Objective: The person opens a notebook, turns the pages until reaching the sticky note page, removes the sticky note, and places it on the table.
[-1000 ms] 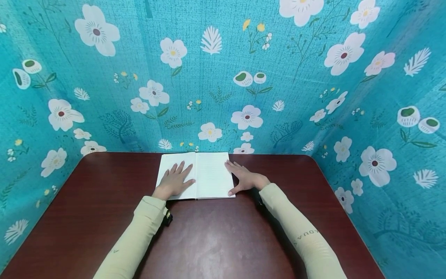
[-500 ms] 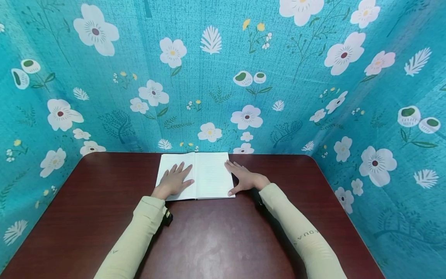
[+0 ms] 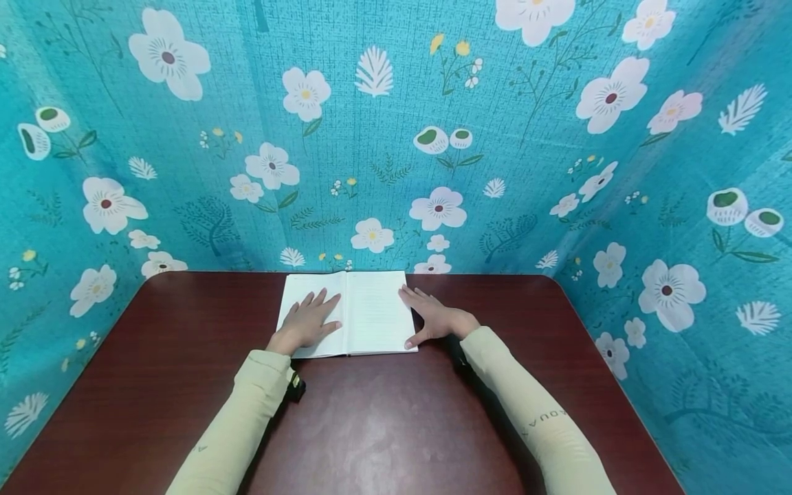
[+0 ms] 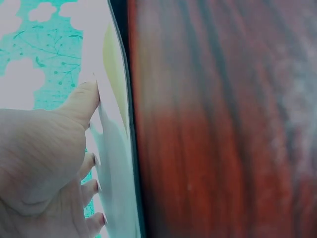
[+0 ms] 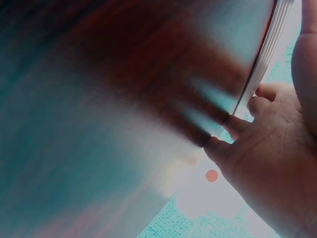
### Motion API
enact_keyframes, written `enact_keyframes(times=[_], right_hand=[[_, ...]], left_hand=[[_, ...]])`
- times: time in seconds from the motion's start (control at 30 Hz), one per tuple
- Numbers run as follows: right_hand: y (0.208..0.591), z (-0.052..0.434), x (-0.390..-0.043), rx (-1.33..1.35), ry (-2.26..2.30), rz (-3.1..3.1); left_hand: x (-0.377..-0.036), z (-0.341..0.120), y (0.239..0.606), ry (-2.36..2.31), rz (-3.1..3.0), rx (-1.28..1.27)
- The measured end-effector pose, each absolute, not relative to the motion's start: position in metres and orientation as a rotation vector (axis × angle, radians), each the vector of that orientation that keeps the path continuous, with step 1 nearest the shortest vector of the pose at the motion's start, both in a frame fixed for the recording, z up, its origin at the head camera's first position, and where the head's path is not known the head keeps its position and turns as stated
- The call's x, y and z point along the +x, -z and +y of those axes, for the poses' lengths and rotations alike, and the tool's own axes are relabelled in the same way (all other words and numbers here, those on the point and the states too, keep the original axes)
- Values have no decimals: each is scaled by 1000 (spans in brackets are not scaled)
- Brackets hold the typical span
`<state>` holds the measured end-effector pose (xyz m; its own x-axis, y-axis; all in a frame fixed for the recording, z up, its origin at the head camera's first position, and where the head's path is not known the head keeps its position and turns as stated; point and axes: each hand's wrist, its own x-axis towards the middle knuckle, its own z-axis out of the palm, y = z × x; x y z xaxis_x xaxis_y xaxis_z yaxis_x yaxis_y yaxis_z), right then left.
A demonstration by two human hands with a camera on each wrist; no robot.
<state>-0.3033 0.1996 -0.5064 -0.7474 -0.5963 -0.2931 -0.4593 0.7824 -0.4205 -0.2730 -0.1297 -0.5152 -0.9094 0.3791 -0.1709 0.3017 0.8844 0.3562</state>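
An open white book lies flat at the far middle of the dark wooden table. My left hand rests flat on the left page, fingers spread and straight. My right hand lies against the book's right edge, its fingers on the right page's margin and its thumb at the near right corner. In the left wrist view the left hand touches the page with its thumb. In the right wrist view the right hand has its fingertips against the stacked page edges. Neither hand holds anything.
A teal cloth with white flowers hangs close behind the table and along both sides. The table has rounded far corners. A small black device sits at my left wrist. Both forearms wear pale green sleeves.
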Motion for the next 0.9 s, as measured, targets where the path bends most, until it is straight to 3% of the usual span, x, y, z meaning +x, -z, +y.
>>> enact_keyframes(times=[0.53,0.9], right_hand=[[504,199,-301,-791,458,2541],[504,202,-303,-804,459,2545]], left_hand=[[-267,-131,505,-522,2862,554],[-243,-104,486,-546,2868,851]])
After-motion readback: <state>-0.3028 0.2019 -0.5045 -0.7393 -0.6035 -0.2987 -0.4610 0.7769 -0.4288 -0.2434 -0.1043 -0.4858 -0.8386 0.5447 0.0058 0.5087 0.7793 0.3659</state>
